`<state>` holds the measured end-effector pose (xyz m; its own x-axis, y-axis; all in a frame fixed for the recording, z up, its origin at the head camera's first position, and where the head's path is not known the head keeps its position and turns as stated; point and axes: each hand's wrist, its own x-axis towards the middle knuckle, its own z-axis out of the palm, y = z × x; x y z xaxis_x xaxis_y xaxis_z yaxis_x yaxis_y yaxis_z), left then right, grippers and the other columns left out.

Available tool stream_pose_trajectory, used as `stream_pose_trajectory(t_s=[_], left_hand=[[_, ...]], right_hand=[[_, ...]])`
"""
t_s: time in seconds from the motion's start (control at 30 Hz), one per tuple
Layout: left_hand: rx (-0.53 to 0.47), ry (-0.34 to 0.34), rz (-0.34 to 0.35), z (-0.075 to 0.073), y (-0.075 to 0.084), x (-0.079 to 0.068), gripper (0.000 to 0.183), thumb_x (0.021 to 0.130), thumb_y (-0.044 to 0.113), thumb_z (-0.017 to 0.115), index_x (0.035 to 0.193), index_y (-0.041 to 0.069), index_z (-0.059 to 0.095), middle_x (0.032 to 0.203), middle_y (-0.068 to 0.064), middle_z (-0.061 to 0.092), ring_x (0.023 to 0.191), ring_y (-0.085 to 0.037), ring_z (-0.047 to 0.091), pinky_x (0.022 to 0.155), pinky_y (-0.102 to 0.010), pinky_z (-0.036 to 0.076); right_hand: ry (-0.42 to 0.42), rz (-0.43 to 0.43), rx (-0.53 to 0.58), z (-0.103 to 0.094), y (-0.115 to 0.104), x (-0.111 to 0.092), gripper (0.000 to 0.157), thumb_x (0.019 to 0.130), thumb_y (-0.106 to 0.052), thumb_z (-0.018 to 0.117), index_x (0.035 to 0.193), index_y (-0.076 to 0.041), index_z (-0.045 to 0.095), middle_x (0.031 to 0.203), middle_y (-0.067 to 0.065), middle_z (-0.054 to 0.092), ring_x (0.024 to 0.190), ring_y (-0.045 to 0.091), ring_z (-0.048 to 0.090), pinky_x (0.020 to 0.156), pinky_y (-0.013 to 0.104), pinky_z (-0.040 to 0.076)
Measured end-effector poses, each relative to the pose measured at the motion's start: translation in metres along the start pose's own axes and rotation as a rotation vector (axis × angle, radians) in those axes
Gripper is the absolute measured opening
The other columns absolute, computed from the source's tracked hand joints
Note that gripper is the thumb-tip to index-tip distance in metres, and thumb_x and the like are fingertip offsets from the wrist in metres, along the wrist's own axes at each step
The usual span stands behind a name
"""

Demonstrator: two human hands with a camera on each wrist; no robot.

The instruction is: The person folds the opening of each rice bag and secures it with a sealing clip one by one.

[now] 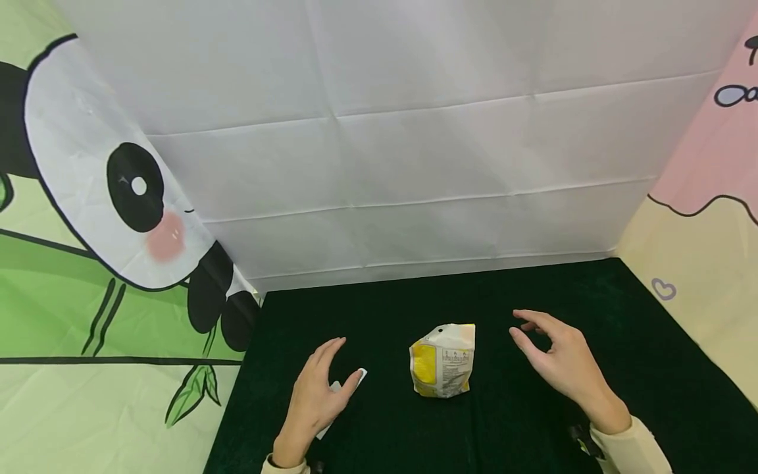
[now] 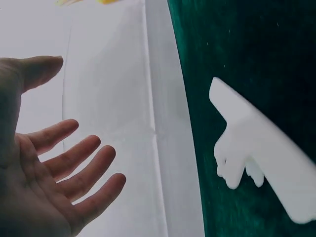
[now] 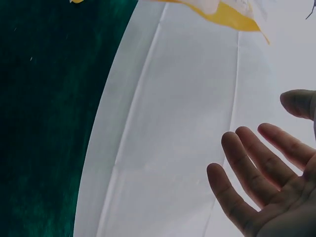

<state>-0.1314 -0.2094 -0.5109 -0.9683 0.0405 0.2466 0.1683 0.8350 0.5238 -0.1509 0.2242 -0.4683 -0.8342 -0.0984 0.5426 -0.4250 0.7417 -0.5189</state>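
Observation:
A yellow and white printed packet (image 1: 442,362), crumpled at its top, sits on the dark green cloth between the hands. To its left my left hand (image 1: 320,398) hovers with fingers extended and thumb apart. Below that hand lies a white object (image 2: 261,143), a long flat bar with a lobed piece on one side; the head view shows only parts of it past the hand. My right hand (image 1: 565,362) is held right of the packet, fingers gently bent and thumb spread. Both palms are bare in the wrist views, and neither hand touches the packet.
Dark green cloth (image 1: 521,428) covers the table. Behind its far edge hangs a creased white sheet (image 1: 414,164). A panda-printed panel (image 1: 77,197) stands on the left, and a pink and cream panel (image 1: 699,263) on the right.

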Motion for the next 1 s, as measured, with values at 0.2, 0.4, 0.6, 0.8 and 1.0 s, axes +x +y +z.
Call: stream_pose_trajectory(t_s=[0.2, 0.4, 0.6, 0.8, 1.0], left_hand=[[-0.111, -0.037, -0.021, 0.005, 0.011, 0.002, 0.065, 0.097, 0.046, 0.077, 0.154, 0.026, 0.054, 0.16, -0.005, 0.054, 0.145, -0.033, 0.054, 0.114, -0.063, 0.047], [-0.25, -0.077, -0.025, 0.004, 0.027, 0.005, 0.059, 0.099, 0.046, 0.074, 0.152, 0.031, 0.054, 0.159, -0.001, 0.054, 0.139, -0.027, 0.058, 0.113, -0.06, 0.048], [-0.36, -0.122, -0.026, 0.008, 0.037, 0.005, 0.056, 0.1, 0.045, 0.073, 0.151, 0.032, 0.054, 0.157, 0.002, 0.055, 0.134, -0.02, 0.058, 0.113, -0.053, 0.05], [-0.371, -0.145, 0.007, 0.018, 0.045, 0.003, 0.054, 0.102, 0.04, 0.072, 0.152, 0.029, 0.054, 0.157, 0.001, 0.055, 0.134, -0.019, 0.059, 0.112, -0.053, 0.052], [-0.387, -0.174, 0.034, 0.026, 0.056, 0.003, 0.053, 0.102, 0.038, 0.072, 0.151, 0.029, 0.055, 0.156, 0.002, 0.056, 0.133, -0.018, 0.059, 0.111, -0.053, 0.052]], right_hand=[[-0.049, 0.026, 0.014, 0.008, -0.01, 0.003, 0.032, 0.1, -0.02, 0.075, 0.131, -0.013, 0.073, 0.121, 0.006, 0.078, 0.098, 0.023, 0.074, 0.078, 0.038, 0.057], [-0.099, 0.032, 0.063, 0.014, -0.018, 0.006, 0.033, 0.102, -0.023, 0.073, 0.134, -0.014, 0.071, 0.127, 0.004, 0.077, 0.103, 0.021, 0.074, 0.087, 0.05, 0.06], [-0.111, 0.005, 0.096, 0.02, -0.022, 0.004, 0.033, 0.102, -0.02, 0.073, 0.134, -0.015, 0.071, 0.128, 0.002, 0.076, 0.104, 0.018, 0.073, 0.089, 0.048, 0.06], [-0.122, -0.002, 0.125, 0.025, -0.025, 0.002, 0.035, 0.1, -0.019, 0.076, 0.134, -0.015, 0.071, 0.129, 0.001, 0.076, 0.103, 0.018, 0.073, 0.089, 0.042, 0.061], [-0.125, -0.022, 0.158, 0.029, -0.028, 0.001, 0.038, 0.097, -0.017, 0.078, 0.134, -0.015, 0.071, 0.131, 0.002, 0.075, 0.103, 0.018, 0.074, 0.09, 0.041, 0.061]])
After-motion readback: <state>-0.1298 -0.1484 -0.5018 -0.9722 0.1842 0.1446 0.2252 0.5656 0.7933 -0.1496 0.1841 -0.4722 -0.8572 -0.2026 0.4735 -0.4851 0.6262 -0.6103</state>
